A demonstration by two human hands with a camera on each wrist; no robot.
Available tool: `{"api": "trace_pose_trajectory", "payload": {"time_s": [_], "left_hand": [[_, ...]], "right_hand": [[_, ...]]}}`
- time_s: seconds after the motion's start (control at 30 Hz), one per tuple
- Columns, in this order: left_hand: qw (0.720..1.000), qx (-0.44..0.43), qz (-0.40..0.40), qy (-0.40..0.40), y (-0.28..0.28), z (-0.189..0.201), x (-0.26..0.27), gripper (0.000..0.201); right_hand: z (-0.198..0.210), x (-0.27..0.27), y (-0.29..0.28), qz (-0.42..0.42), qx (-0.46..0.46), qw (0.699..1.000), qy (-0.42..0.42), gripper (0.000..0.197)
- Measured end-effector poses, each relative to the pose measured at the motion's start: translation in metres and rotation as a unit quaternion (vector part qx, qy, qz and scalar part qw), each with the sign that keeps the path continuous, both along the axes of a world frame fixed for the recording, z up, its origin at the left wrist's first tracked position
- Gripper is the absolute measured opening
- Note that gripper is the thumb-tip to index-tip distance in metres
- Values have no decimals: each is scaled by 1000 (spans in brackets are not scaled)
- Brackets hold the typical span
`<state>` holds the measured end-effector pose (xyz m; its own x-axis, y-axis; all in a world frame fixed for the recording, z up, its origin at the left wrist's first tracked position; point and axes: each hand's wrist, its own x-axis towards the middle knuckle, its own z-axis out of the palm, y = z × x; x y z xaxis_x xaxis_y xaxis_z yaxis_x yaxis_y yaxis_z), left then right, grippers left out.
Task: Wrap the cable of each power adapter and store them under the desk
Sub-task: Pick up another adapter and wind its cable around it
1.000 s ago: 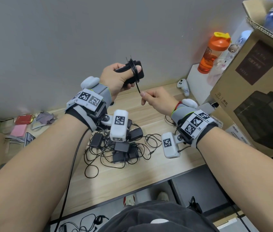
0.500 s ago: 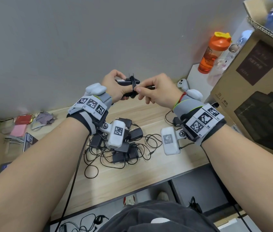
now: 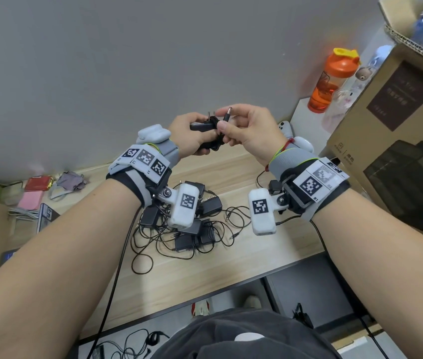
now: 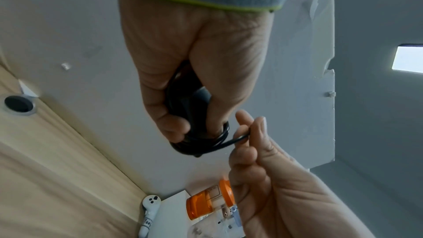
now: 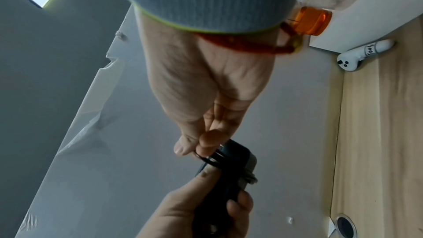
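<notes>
Grasping the power adapter at frame centre, the left hand steadies it while the right hand pinches the cable end. One wrap looks nearly finished; several tangled adapters wait on the worktop, none stored.

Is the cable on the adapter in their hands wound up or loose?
Nearly wound: cable loops circle the adapter; the right hand pinches the free plug end.
</notes>
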<state>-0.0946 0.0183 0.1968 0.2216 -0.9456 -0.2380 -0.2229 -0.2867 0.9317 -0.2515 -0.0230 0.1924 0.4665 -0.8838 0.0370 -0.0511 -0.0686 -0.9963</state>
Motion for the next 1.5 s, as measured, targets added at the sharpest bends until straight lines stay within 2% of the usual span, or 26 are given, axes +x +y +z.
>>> {"api": "trace_pose_trajectory", "payload": {"time_s": [0.1,0.2,0.37,0.57,0.7,0.93,1.03,1.17,1.27,1.37,1.43,1.5], "left_hand": [[999,14,29,43,-1,-2,0,31],[995,29,50,86,-2,1,-2,31],[991,43,61,111,-2,8,-10,11],[993,44,52,96,0,7,-15,26],[993,42,49,94,1,8,-18,23],[995,42,42,86,6,6,-18,15],[994,47,45,89,8,6,-17,16],[995,58,30,79,14,7,-19,10],[995,54,45,65,15,9,-18,6],[995,50,58,68,14,9,-13,10],[996,33,52,69,14,6,-9,20],[997,15,37,62,15,4,-8,36]], "right_hand": [[1,-2,1,-8,39,999,3,36],[0,-3,4,4,73,996,41,46],[-2,-1,6,6,127,988,90,51],[-6,-1,1,-47,148,982,104,47],[-7,-2,1,-64,115,983,125,28],[-12,-1,4,-116,16,985,130,29],[-12,-1,8,-119,-63,974,184,32],[-11,-3,12,-104,-157,953,236,21],[-9,-3,16,-86,-151,962,209,21],[-6,-5,17,-52,-116,977,174,37],[-5,-7,15,-44,-121,973,192,45],[-5,-8,15,-47,-129,968,208,45]]}}
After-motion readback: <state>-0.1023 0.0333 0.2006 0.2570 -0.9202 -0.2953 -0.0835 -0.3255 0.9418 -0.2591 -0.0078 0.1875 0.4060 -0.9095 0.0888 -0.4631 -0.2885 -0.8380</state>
